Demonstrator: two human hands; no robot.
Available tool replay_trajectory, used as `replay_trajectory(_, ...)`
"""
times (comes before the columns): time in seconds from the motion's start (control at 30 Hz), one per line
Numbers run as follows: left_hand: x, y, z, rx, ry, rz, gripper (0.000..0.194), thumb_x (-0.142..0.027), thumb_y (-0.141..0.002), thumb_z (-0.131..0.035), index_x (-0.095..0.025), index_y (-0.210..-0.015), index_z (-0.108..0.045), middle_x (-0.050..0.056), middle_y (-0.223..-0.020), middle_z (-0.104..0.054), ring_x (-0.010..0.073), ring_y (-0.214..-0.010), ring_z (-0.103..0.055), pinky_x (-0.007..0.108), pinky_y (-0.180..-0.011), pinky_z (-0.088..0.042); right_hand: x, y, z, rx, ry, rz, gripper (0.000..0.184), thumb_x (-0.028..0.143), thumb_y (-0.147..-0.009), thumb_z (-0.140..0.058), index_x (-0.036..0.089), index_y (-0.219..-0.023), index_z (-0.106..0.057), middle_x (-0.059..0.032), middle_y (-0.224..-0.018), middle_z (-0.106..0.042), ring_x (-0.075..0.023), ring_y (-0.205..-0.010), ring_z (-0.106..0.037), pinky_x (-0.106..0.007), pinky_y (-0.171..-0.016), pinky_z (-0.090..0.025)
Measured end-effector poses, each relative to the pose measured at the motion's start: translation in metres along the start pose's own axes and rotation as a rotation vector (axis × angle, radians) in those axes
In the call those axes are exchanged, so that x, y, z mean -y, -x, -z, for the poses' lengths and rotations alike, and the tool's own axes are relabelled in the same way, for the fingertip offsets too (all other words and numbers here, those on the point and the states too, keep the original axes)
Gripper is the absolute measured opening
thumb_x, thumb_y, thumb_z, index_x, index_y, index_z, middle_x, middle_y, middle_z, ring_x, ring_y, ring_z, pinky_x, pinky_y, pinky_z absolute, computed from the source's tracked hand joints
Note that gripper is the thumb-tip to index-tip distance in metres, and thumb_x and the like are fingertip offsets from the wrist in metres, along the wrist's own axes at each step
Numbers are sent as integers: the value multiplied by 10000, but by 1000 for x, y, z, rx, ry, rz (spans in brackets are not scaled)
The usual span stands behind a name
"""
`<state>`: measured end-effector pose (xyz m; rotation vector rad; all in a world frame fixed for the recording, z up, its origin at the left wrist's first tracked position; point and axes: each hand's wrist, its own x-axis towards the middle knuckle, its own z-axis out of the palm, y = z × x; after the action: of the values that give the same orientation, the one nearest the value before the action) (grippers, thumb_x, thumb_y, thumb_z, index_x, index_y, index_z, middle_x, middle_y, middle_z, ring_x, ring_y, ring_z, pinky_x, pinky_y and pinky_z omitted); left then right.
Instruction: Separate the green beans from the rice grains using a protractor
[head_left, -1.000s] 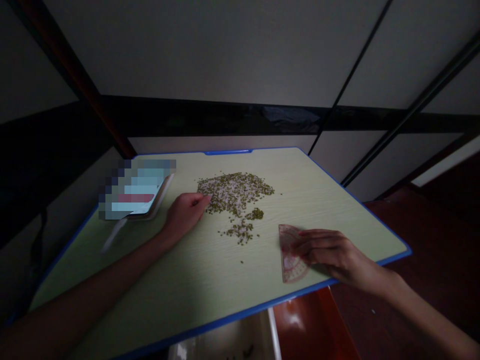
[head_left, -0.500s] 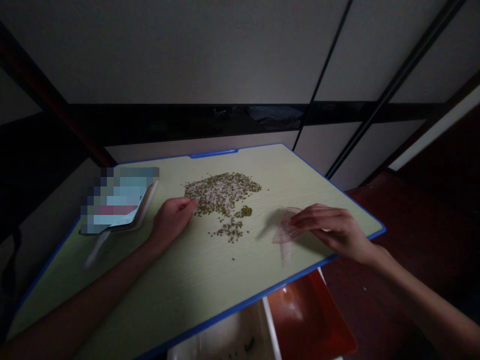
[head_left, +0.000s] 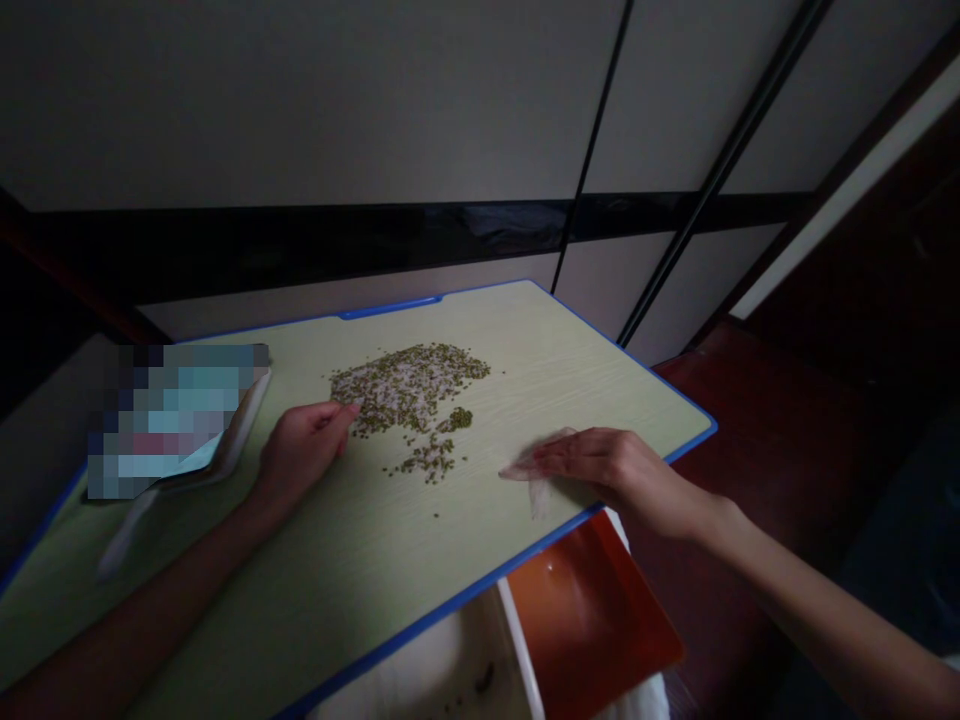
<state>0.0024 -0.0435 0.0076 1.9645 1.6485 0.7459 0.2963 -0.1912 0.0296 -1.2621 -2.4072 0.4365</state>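
On the desk (head_left: pixel 585 350) at right, the right hand (head_left: pixel 611 465) pinches a clear plastic piece (head_left: pixel 519 471); the left hand (head_left: pixel 304 442) curls closed at the left of the grain pile (head_left: pixel 409 385), contents unclear. Handling the plastic seems the step; shifting it calls for a light pinch. Pale cabinets (head_left: pixel 337 110) stand beyond, an orange container (head_left: pixel 592 615) near

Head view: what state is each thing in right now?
Protractor: tilted, blurred, gripped.
Right hand: pinched shut on protractor.
Left hand: curled shut.
Mung beans: loosely spread, mixed with white grains.
Small bean clump: heaped together.
Tablet-like device: screen lit, image pixelated.
Orange tub: open.
White tub: open, dark bits inside.
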Motion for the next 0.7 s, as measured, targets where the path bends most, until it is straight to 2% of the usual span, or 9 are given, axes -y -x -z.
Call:
replay_trajectory(0.23, -6, 5, 3, -2, 8, -29, 373, -357, -765, -472, -197, -439, -386, -86, -359, -326, 87, -402, -333, 230, -471, -248, 14, 15, -6, -12, 21, 39, 437, 111, -926, -368, 290, -1321, -421, -32, -1198, -614, -157, -1107, -559, -354, -958, -454)
replay_trajectory(0.43, -20, 15, 6, -147, 15, -120, 351, -302, -771, -441, -208, -450, -337, -80, -389, -305, 83, -458, -330, 223, -503, -267, 17, 23, -9, -44, 40, 66, 429, 106, -923, -366, 261, -1318, -432, -48, -1194, -618, -160, -1111, -562, -347, -962, -461)
replay_trajectory(0.6, -39, 22, 21, -241, -14, -214, 355, -357, -743, -442, -215, -437, -332, -74, -396, -283, 83, -461, -283, 240, -501, -244, 16, 30, -11, -36, 21, 95, 407, 121, -927, -360, 239, -1306, -452, -60, -1201, -611, -165, -1121, -551, -358, -971, -454)
replay_trajectory(0.67, -54, 30, 28, -187, -18, -297, 382, -400, -728, -441, -216, -406, -348, -68, -375, -293, 79, -427, -282, 250, -474, -229, 16, 31, -10, -40, -3, 92, 414, 108, -923, -361, 243, -1303, -455, -62, -1193, -616, -163, -1119, -551, -358, -967, -452)
replay_trajectory(0.7, -63, 36, 31, -92, 24, -312, 395, -419, -713, -450, -215, -388, -358, -64, -362, -309, 77, -409, -296, 251, -463, -235, 16, 31, -9, -40, -13, 87, 419, 96, -919, -362, 248, -1296, -463, -63, -1186, -620, -164, -1112, -555, -361, -961, -453)
